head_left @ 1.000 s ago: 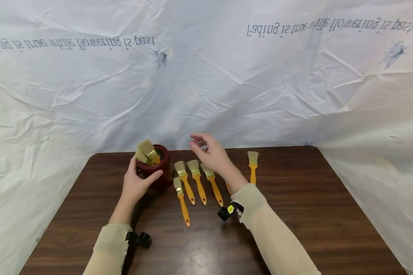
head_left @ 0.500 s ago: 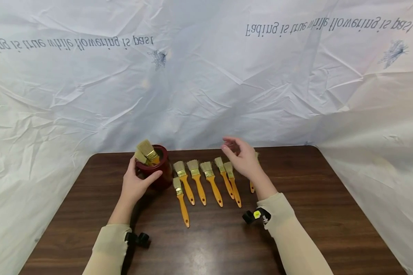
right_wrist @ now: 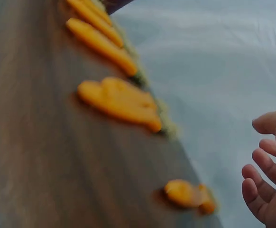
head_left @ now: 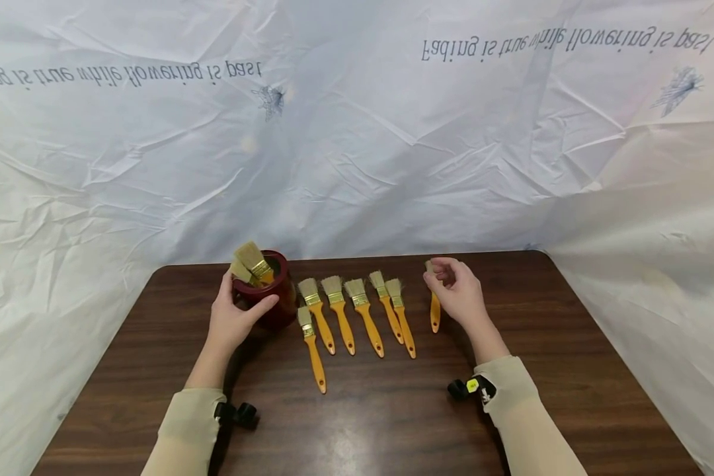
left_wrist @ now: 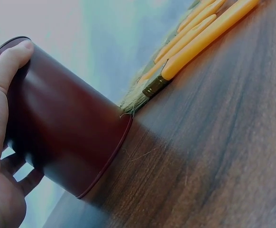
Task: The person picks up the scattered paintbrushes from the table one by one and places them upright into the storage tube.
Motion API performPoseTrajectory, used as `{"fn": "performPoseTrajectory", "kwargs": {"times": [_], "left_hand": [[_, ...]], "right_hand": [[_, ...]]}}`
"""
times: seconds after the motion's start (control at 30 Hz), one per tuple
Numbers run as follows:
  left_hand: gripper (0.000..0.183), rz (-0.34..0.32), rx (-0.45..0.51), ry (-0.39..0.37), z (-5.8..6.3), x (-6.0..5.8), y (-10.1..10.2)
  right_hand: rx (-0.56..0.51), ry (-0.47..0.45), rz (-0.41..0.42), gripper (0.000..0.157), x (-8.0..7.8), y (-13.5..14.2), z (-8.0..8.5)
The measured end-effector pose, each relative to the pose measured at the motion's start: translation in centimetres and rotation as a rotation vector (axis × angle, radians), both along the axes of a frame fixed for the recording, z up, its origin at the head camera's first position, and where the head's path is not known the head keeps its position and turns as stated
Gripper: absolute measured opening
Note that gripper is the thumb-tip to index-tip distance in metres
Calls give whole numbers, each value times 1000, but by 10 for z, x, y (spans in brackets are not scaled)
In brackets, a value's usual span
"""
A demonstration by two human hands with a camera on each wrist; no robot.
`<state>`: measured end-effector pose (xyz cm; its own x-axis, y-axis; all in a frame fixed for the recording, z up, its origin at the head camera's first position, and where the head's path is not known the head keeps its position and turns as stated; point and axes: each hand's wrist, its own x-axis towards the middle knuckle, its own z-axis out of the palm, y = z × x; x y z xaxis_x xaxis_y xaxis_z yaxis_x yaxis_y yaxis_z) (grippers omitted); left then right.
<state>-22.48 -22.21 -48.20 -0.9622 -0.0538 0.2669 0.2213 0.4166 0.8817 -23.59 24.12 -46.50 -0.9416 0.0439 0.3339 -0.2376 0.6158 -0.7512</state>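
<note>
My left hand point(head_left: 232, 320) grips a dark red cylindrical pot point(head_left: 283, 303), thumb on the near side. In the left wrist view the pot point(left_wrist: 74, 118) stands on the table with the thumb near its rim. Paintbrushes point(head_left: 252, 254) lean inside it, bristles up. Above a lone paintbrush point(head_left: 435, 313) on the right, my right hand point(head_left: 461, 294) has its fingers loosely bent and partly covers that brush. The right wrist view shows those fingers point(right_wrist: 263, 183) apart, nothing between them.
Several yellow-handled paintbrushes point(head_left: 365, 324) lie in a row between the hands, bristles toward the back. One paintbrush point(head_left: 314, 357) lies nearer the front, beside the pot. The brown wooden table point(head_left: 357, 430) ends at a white printed sheet point(head_left: 357, 132) behind.
My right hand has moved right, from over the middle brushes to the lone paintbrush, and come lower. My left hand stays on the pot.
</note>
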Motion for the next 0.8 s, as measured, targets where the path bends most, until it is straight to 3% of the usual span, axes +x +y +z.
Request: {"fn": "performPoseTrajectory", "kwargs": {"times": [0.3, 0.8], "left_hand": [[104, -7, -8, -18, 2, 2, 0], [103, -7, -10, -7, 2, 1, 0]], "right_hand": [[-3, -98, -88, 47, 1, 12, -24], [40, -223, -74, 54, 0, 18, -35]]}}
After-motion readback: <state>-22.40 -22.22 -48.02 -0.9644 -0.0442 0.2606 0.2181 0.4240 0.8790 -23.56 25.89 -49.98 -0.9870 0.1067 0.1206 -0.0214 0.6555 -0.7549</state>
